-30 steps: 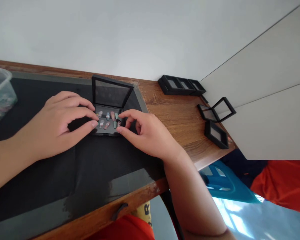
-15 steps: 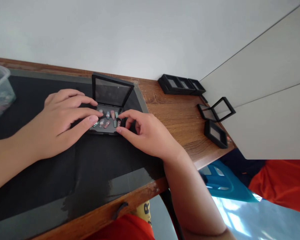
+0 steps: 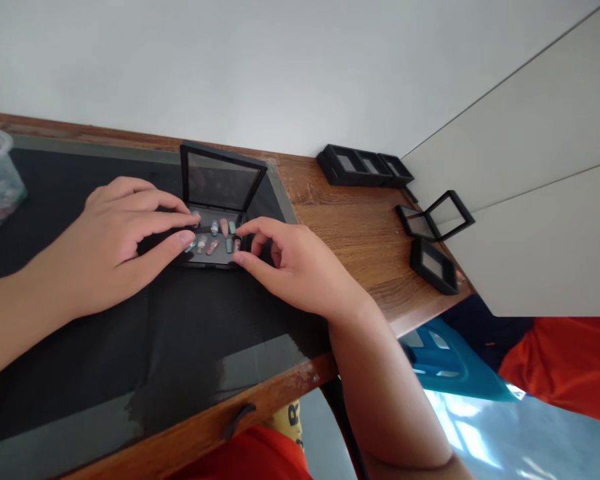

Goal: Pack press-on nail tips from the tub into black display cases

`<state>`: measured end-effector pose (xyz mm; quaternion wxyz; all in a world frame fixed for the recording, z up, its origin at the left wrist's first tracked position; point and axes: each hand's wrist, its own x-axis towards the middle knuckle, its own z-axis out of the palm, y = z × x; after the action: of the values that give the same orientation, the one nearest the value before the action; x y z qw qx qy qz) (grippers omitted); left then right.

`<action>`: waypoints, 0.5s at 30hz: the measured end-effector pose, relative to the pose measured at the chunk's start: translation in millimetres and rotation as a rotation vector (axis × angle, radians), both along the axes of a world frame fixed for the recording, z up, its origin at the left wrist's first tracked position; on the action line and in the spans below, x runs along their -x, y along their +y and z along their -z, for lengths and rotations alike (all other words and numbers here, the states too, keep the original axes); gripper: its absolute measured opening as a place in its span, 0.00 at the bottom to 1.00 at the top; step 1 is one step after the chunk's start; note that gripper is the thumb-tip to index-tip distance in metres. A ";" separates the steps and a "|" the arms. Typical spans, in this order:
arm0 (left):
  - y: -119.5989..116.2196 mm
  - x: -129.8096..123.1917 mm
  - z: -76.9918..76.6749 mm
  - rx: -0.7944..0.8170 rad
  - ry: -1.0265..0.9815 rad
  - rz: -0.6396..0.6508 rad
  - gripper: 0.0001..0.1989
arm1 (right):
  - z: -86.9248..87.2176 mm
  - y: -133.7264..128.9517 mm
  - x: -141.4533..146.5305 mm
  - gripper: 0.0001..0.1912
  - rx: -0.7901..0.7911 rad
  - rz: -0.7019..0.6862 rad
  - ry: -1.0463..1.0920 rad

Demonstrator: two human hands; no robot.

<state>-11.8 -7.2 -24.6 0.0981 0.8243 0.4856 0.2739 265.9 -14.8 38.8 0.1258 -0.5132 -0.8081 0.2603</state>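
A black display case (image 3: pixel 219 265) with its clear-windowed lid (image 3: pixel 223 179) raised stands on the dark mat. Inside, several press-on nails (image 3: pixel 213 247) in pink, pale green and patterned colours lie in two rows on a grey base. My left hand (image 3: pixel 125 243) reaches in from the left, thumb and fingers apart, its index fingertip at a nail (image 3: pixel 197 218) in the upper row. At the case's right end is my right hand (image 3: pixel 300 267), index fingertip and thumb tip apart by the rightmost nails. Its other fingers curl underneath, partly hidden.
A clear plastic tub (image 3: pixel 0 180) stands at the far left. Several black cases (image 3: pixel 363 167) line the wall at the back right, with another open one (image 3: pixel 433 217) and a closed one (image 3: pixel 434 265) nearer. A blue plastic stool (image 3: pixel 445 360) and a person's orange clothing (image 3: pixel 570 367) are at right.
My left fingers have drawn back slightly to the left, showing more of the left nails. The right hand stays in place at the case's right end.
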 end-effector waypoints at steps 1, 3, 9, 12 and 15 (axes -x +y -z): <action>-0.2 -0.2 -0.2 -0.013 0.002 0.000 0.28 | 0.0 -0.2 0.0 0.15 0.001 0.000 -0.002; -0.8 -0.6 -1.1 -0.015 0.017 -0.005 0.29 | -0.1 -0.6 0.1 0.16 0.001 -0.004 -0.008; -0.7 0.2 -1.4 0.007 0.000 -0.017 0.26 | -1.0 -0.8 0.2 0.16 -0.006 -0.012 -0.014; 0.8 1.1 1.1 -0.015 -0.028 0.000 0.25 | -1.0 -0.6 0.0 0.16 -0.009 -0.014 -0.015; 1.3 0.7 1.5 -0.029 -0.034 0.019 0.23 | -0.9 -0.9 -0.1 0.16 -0.012 -0.016 -0.017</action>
<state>-12.6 -5.9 -26.1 0.0970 0.8254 0.4721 0.2940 266.0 -15.7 39.7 0.1200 -0.5081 -0.8148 0.2519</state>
